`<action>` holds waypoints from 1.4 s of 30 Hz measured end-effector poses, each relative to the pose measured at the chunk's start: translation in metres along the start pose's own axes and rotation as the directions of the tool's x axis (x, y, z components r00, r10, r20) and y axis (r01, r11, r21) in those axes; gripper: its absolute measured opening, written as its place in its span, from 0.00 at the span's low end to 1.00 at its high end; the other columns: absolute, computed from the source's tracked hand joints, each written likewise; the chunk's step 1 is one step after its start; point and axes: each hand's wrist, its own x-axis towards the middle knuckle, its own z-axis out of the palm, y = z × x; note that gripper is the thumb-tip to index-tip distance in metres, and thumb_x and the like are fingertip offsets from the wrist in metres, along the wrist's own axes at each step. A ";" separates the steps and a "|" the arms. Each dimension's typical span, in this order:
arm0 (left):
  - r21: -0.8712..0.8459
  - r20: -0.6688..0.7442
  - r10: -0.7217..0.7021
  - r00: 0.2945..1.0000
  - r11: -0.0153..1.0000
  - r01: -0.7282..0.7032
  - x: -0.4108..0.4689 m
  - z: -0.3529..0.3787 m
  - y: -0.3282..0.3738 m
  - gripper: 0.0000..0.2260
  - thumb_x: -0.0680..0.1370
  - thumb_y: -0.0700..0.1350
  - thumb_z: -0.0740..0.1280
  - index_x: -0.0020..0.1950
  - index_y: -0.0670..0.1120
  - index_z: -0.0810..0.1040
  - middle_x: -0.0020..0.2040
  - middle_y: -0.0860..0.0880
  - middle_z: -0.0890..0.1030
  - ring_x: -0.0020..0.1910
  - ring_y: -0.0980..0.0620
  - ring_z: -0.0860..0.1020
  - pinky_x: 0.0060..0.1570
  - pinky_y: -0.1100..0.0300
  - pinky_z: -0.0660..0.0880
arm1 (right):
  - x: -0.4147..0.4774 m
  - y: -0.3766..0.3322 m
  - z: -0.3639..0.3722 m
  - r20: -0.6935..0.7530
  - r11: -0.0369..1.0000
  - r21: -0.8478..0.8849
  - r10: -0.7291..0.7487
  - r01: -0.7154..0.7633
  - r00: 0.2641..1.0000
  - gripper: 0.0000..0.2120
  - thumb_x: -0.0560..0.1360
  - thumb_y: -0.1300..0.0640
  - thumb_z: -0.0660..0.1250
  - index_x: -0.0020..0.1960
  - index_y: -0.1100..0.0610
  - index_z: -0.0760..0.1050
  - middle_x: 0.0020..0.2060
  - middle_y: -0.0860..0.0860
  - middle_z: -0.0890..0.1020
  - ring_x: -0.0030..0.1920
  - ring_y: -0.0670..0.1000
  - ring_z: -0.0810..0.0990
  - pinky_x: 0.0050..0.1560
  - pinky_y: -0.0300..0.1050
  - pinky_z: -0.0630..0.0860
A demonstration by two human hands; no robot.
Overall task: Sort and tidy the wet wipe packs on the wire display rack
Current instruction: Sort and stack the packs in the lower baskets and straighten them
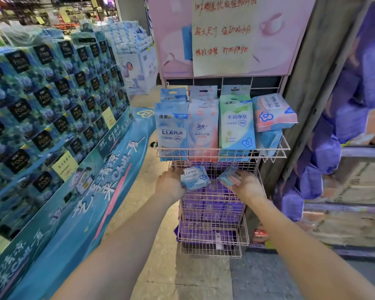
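My left hand (171, 184) pinches a small blue pack (195, 178) by its left end, fingers pressed on it; my right hand (246, 186) grips a blue-and-pink pack (229, 176), fingers curled round its lower edge, though blur hides just how firmly. Both packs hang in front of the rack (212, 213), just under the front rail of the top basket (223, 153).

The risk as I judge it: lifting either pack up, I could knock that rail or the tall packs (236, 126) leaning on it and tip the row forward; the sideways pink pack (273, 113) at the basket's right corner already overhangs and looks ready to slide off; a slick wrapper held by one end may also slip.

Room is tight to the right, where a post (312, 94) stands close; open floor (152, 169) lies left of the rack; the lower shelf, full of purple packs (212, 204), leaves little gap.
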 end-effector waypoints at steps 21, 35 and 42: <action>0.019 0.318 0.204 0.926 0.975 -0.221 0.060 0.012 -0.006 0.36 0.73 0.51 0.73 0.79 0.60 0.62 0.79 0.54 0.66 0.77 0.47 0.66 0.76 0.50 0.64 | 0.007 -0.007 -0.005 0.168 0.995 -0.076 0.083 -0.071 0.982 0.31 0.71 0.58 0.76 0.72 0.52 0.72 0.67 0.52 0.78 0.65 0.53 0.78 0.64 0.39 0.72; -0.004 0.388 0.085 0.918 0.996 -0.090 0.050 0.003 -0.005 0.28 0.77 0.66 0.63 0.74 0.59 0.66 0.73 0.54 0.73 0.72 0.47 0.72 0.74 0.46 0.63 | 0.008 0.007 -0.004 0.203 0.998 0.040 0.033 -0.042 0.979 0.24 0.73 0.53 0.72 0.68 0.44 0.74 0.68 0.48 0.77 0.65 0.51 0.77 0.58 0.36 0.72; 0.042 0.337 0.043 0.940 0.997 -0.060 0.034 0.001 -0.006 0.23 0.81 0.60 0.65 0.74 0.57 0.65 0.69 0.51 0.79 0.71 0.45 0.73 0.77 0.45 0.57 | 0.008 0.008 -0.011 0.283 0.997 -0.019 -0.060 0.068 0.957 0.28 0.77 0.56 0.70 0.75 0.47 0.70 0.73 0.48 0.72 0.71 0.51 0.72 0.71 0.41 0.68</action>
